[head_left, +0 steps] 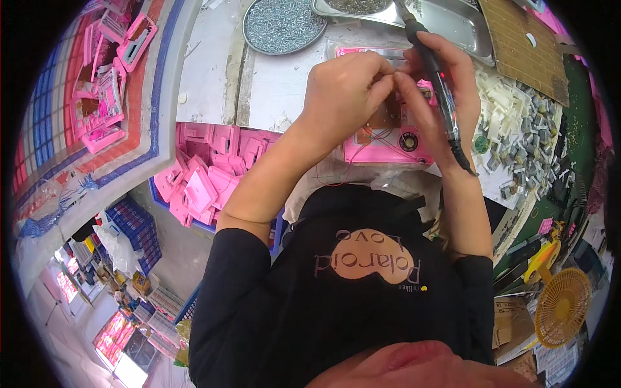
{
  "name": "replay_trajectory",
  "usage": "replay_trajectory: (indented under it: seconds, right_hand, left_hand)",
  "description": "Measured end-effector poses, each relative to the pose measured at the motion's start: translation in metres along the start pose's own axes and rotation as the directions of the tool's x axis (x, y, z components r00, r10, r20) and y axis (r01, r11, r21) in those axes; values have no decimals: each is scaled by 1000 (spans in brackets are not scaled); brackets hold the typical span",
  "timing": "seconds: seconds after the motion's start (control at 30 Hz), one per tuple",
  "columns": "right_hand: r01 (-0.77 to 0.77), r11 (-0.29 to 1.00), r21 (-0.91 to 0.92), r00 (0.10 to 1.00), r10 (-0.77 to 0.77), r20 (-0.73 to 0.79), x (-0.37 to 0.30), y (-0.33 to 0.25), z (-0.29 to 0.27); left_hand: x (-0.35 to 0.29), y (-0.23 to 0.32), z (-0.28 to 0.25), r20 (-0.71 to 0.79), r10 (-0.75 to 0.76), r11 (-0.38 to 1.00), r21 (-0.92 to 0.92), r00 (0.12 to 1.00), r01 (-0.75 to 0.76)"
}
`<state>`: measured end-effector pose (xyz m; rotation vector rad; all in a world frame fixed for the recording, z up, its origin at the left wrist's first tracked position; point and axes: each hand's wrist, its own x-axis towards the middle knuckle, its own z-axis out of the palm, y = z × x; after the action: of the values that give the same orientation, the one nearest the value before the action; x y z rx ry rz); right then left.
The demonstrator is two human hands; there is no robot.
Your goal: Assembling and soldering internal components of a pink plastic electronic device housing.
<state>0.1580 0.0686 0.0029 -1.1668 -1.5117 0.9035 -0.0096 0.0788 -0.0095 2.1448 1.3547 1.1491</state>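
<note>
My left hand (346,90) is closed in a pinch above a pink plastic casing (378,154); what its fingertips hold is hidden. Resting in my right hand (462,84) is a slim black soldering iron (442,90) with a cord and a red light, its metal shaft pointing away from me. The thumb and fingers of that hand meet my left fingertips. Inside the casing, thin red wires (386,137) run beside a small round black speaker (408,141).
A round tray of small screws (284,24) and metal trays (462,29) stand behind. White plastic parts (501,103) and small grey metal parts (533,139) lie at right. Pink shells fill a blue crate (276,236) below left; more pink casings (100,97) sit at far left.
</note>
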Motion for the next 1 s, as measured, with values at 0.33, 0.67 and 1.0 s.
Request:
replay_trajectory:
  seconds: [0.33,0.67,1.0]
  right_hand:
    - [-11,997,81,998,7,54,7,6,-6]
    - [378,910,-171,917,-393,-67,-4,22,1]
    - [-3,992,126,997,13,-82,-7,10,-8]
  left_hand:
    - [3,3,-6,251,-238,937,-194,938,289]
    - [10,4,-15,474,-461,661,-381,750,647]
    - [-3,1,-5,360,-423,638,-534,832,555]
